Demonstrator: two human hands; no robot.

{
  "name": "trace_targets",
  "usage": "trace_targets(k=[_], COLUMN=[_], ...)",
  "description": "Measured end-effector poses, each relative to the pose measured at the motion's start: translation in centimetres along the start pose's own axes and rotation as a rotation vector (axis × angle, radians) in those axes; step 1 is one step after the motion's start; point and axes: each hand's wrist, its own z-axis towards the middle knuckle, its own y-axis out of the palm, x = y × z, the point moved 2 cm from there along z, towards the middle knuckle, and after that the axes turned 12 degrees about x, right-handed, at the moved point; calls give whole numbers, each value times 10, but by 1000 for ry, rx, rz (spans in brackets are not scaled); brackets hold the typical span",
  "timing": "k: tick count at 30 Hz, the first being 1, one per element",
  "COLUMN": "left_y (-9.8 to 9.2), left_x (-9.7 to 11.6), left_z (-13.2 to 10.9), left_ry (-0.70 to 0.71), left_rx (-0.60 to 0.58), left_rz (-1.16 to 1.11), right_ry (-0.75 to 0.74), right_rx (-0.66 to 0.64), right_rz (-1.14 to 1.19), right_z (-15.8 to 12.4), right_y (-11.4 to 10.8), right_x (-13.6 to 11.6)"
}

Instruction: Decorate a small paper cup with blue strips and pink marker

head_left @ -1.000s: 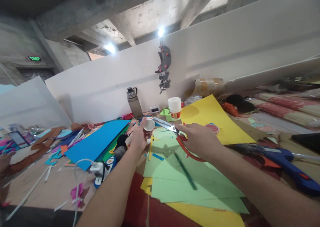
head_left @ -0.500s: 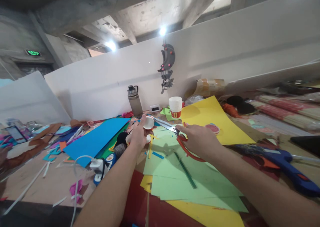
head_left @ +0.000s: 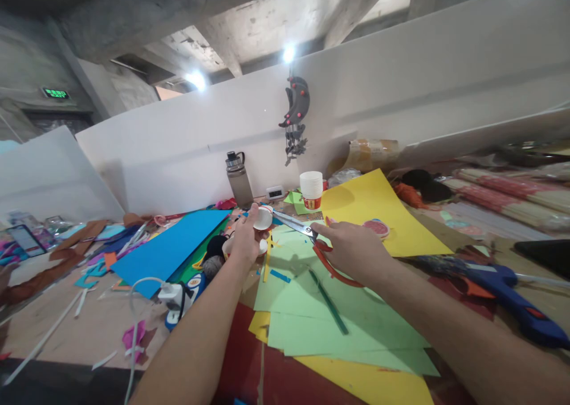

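Observation:
My left hand (head_left: pixel 247 237) is closed around a small white paper cup (head_left: pixel 263 217), its open mouth tilted toward me. In my right hand (head_left: pixel 351 246) is a pair of scissors (head_left: pixel 307 230) with orange-red handles. The blades point left, and their tips reach the cup's rim; whether they bite into it I cannot tell. Under my hands lie light green paper sheets (head_left: pixel 307 316) with a dark green pencil-like stick (head_left: pixel 328 301) and a blue paper strip (head_left: pixel 280 275) on them. Another cut white piece (head_left: pixel 262 247) shows just below my left hand.
A stack of paper cups (head_left: pixel 311 190) stands at the back beside a yellow sheet (head_left: pixel 387 215). A grey bottle (head_left: pixel 239 182) stands further left, behind blue paper (head_left: pixel 171 250). A blue glue gun (head_left: pixel 512 292) lies right; a white cable and plug (head_left: pixel 174 295) sit left.
The whole view has shifted very slightly. The scissors' blades look a little closer together at the cup's rim; both hands keep their holds.

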Motion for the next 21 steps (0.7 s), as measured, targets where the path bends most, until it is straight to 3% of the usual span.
trace_targets(k=[21], left_y=[7], left_x=[6], left_z=[-7], left_ry=[7], left_rx=[21], left_rz=[34], right_ry=[-25], right_rx=[-2], right_rz=[11], right_z=[0], right_y=[-3], right_x=[-3])
